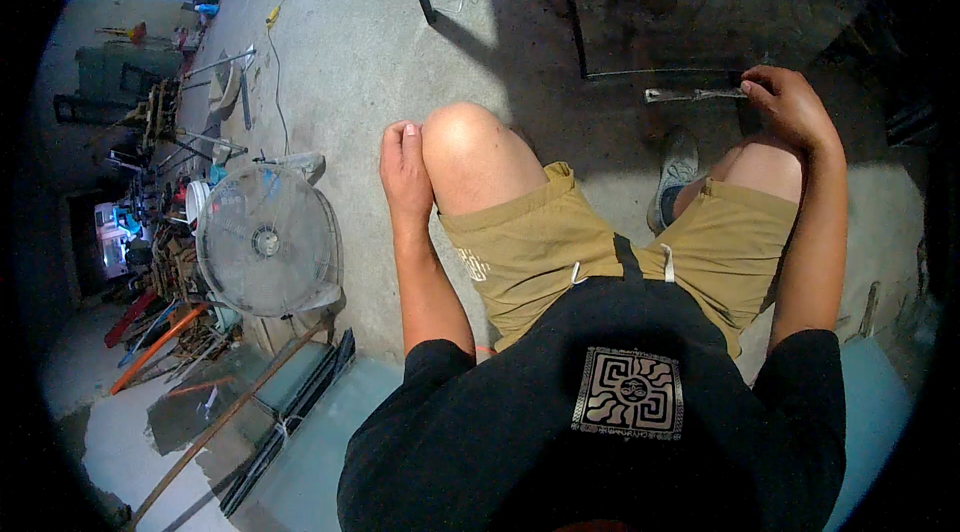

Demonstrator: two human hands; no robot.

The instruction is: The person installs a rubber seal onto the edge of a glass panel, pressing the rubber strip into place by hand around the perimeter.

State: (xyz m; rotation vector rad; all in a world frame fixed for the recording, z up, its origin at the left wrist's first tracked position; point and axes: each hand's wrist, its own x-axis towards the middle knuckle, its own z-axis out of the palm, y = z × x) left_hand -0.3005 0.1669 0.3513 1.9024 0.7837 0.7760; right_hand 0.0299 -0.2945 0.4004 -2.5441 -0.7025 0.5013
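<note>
I look down at my own body: black shirt, tan shorts, bare knees. My left hand [405, 170] rests flat against the side of my left knee [470, 147], fingers together and holding nothing. My right hand [790, 107] is out past my right knee, fingers closed on the end of a thin grey metal bar [690, 94] that lies level over the concrete floor. My grey shoe [678, 172] shows between my legs, just below that bar.
A round electric fan [266, 242] stands on the floor to my left. Beyond it lies a heap of tools, rods and orange pipes [160, 332]. Dark metal frame legs [575, 22] rise ahead. Long metal strips [290, 402] lie at lower left.
</note>
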